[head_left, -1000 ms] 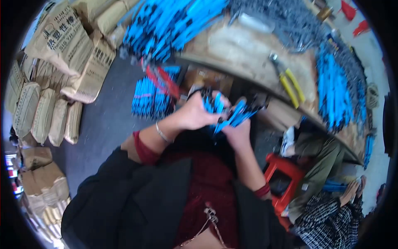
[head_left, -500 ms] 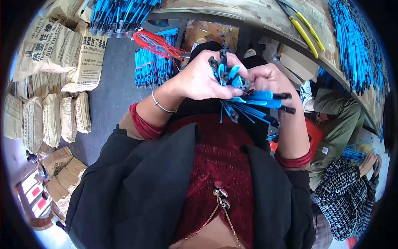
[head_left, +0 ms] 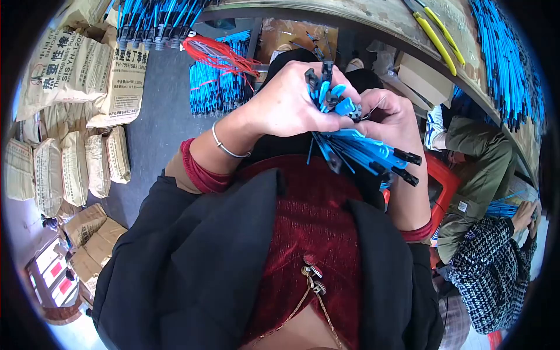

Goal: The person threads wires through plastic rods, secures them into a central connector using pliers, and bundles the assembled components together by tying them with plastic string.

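Observation:
My left hand [head_left: 291, 105] is closed around a bundle of blue strips with black end pieces [head_left: 367, 149]. Some ends stick up above its fingers, while longer ones fan out below toward the right. My right hand [head_left: 392, 119] pinches at the bundle's side, fingers and thumb pressed together. A thin wire-like strand [head_left: 376, 108] loops near its fingertips; I cannot make out where it ends. The palms and part of the bundle are hidden by the fingers.
Yellow-handled pliers [head_left: 434, 41] lie on the wooden bench [head_left: 373, 14] beside blue strips [head_left: 504, 64]. Red strands [head_left: 216, 55] hang near floor-level blue bundles [head_left: 213, 87]. Paper sacks [head_left: 76, 169] stand left. At right, a co-worker's hands [head_left: 527, 216] are near more blue strips.
My right hand was blurred by motion and now shows sharply against the bundle, with the thin strand visible. The bundle's black ends point slightly lower. The whole view has shifted a little.

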Motion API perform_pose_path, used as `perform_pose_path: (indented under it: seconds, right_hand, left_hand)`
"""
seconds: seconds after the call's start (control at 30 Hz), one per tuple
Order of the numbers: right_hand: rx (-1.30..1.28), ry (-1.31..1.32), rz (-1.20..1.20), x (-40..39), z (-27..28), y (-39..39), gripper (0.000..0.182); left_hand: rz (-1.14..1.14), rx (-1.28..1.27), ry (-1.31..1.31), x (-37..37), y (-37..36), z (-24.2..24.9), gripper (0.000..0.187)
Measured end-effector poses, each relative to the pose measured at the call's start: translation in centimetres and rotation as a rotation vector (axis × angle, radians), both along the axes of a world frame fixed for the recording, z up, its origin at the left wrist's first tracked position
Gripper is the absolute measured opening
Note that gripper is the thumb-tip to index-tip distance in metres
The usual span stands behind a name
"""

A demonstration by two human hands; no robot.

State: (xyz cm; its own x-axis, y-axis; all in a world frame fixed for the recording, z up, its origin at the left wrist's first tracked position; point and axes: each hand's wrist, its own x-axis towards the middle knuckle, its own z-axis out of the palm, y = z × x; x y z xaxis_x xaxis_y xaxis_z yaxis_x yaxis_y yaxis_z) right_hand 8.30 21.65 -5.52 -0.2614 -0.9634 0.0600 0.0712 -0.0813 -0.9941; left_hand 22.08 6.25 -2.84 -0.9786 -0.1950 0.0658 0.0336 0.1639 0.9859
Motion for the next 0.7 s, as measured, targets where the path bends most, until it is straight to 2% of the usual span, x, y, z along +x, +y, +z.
perform_pose_path:
  seconds: [0.1, 0.2, 0.33, 0.37, 0.47, 0.57, 0.6, 0.7]
  right_hand:
    - [0.075, -0.028, -0.054, 0.2, 0.4, 0.1, 0.022]
    - [0.177, 0.032, -0.005, -0.2, 0.7, -0.1, 0.024]
    - [0.217, -0.169, 0.142, -1.0, -0.2, -0.7, 0.028]
    - [0.217, -0.177, 0.159, -1.1, -0.5, -1.0, 0.030]
    - [0.223, -0.138, 0.213, -2.0, -0.2, -2.2, 0.031]
    - [0.261, -0.071, 0.300, -2.4, 0.4, -3.2, 0.033]
    - [0.327, -0.094, 0.359, -2.4, 0.4, -3.4, 0.033]
    - [0.291, 0.005, 0.400, -2.7, 0.5, -5.1, 0.034]
  left_hand:
    - [0.013, -0.004, 0.045, 0.1, 0.3, -0.4, 0.025]
    - [-0.052, -0.008, 0.132, 0.2, 0.0, -0.8, 0.026]
    - [-0.183, 0.020, 0.177, 0.0, -0.5, -0.7, 0.028]
    - [-0.197, 0.096, 0.133, 0.1, -0.8, -0.9, 0.030]
    - [-0.111, 0.217, -0.010, -0.2, -0.8, 0.4, 0.032]
    - [-0.165, 0.155, 0.068, -0.4, -1.6, -1.1, 0.033]
    - [-0.226, 0.030, 0.097, -0.6, -1.9, -0.4, 0.033]
    - [-0.200, 0.151, 0.064, -0.7, -2.9, -1.0, 0.034]
